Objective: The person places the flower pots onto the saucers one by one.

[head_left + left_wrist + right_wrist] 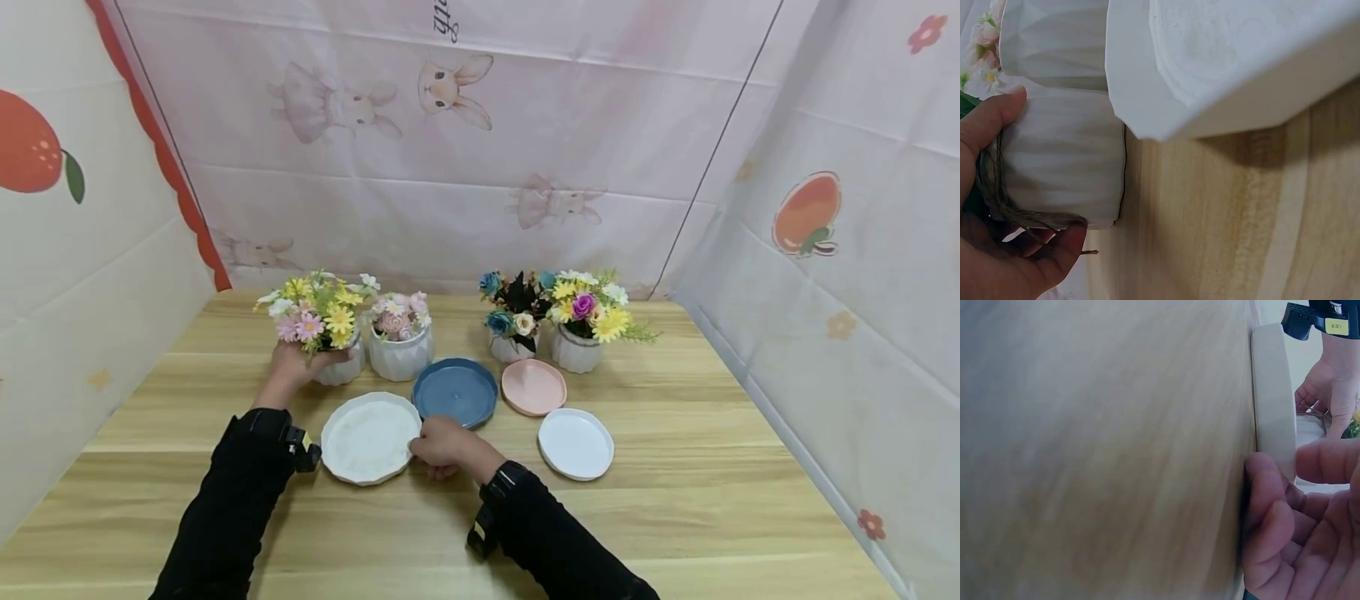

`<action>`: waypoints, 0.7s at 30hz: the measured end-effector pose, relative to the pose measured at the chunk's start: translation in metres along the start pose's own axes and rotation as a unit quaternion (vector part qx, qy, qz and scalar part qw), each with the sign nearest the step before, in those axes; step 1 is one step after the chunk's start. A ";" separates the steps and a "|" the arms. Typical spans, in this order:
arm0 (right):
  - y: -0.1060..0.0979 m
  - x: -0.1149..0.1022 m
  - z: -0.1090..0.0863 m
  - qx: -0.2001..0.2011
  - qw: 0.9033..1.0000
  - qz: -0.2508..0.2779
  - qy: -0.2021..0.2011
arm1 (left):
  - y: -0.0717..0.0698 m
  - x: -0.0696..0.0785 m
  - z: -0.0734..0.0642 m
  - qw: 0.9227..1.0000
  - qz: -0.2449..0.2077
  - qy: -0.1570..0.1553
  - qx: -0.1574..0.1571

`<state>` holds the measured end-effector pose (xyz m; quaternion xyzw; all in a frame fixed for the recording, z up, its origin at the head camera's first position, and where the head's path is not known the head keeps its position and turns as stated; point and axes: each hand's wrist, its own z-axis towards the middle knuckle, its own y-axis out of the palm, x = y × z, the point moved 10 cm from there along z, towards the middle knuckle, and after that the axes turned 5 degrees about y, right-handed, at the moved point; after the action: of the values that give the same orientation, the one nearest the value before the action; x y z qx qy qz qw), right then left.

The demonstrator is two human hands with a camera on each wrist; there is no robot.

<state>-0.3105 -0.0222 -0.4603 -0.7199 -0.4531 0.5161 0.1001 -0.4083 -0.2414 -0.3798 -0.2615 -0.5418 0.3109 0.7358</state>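
My left hand (294,367) grips a white fluted flowerpot (1060,156) holding yellow, pink and white artificial flowers (318,312). In the left wrist view, thumb and fingers lie round the pot near its twine-tied rim. My right hand (447,446) pinches the right edge of a large white scalloped saucer (371,437). The right wrist view shows the thumb over the saucer's rim (1275,394), with curled fingers against its side at the tabletop. A second white pot (401,354) with pink flowers stands just right of the held one.
Right of the large saucer lie a blue saucer (455,392), a pink one (534,387) and a smaller white one (576,444). Behind them stand a pot with blue roses (513,346) and a pot with mixed flowers (576,350). Printed cloth walls (450,225) border the wooden table (712,500).
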 end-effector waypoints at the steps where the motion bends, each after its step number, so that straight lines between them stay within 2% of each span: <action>1: 0.000 0.000 0.000 0.000 1.000 -0.001 -0.001 | 0.000 -0.001 -0.001 1.000 0.000 -0.006 -0.002; 6: 0.000 -0.002 -0.002 0.002 1.000 -0.007 -0.006 | 0.001 -0.007 -0.006 0.999 -0.005 -0.037 -0.008; 9: 0.001 -0.003 -0.001 0.003 1.000 -0.009 -0.010 | 0.002 -0.009 -0.008 0.999 -0.004 -0.042 -0.014; 16: 0.003 -0.002 -0.001 0.006 1.000 -0.002 -0.011 | 0.004 -0.010 -0.008 0.999 0.012 -0.040 -0.019; 21: 0.000 -0.001 -0.001 0.016 1.000 0.014 -0.007 | -0.003 -0.007 -0.008 1.000 0.016 -0.024 0.012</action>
<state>-0.3093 -0.0226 -0.4591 -0.7210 -0.4350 0.5299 0.1011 -0.4011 -0.2488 -0.3841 -0.2537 -0.5513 0.3353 0.7206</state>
